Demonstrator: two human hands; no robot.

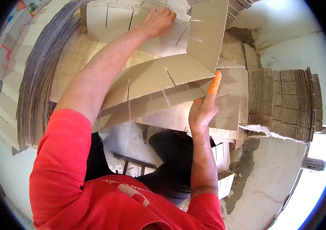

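Note:
My right hand [203, 111], with orange finger covers on its index finger and thumb, holds slotted cardboard dividers [151, 78] at their right end. These long brown strips lie at a slant, one above another with a gap between. Beyond that corner a further slotted cardboard panel [207, 30] stands up. My left hand [157, 22] reaches to the far side, its fingers bent over the upper edge of a pale slotted cardboard divider [113, 23] in front of a stack. Its fingertips are partly hidden, though a bit of orange shows there.
Tall stacks of cardboard strips [46, 73] line the left side. Bundled slotted cardboard [285, 103] stands at the right, beside the wall. Below the wooden work surface [163, 120] are my legs and a metal-framed stool or rack [134, 163].

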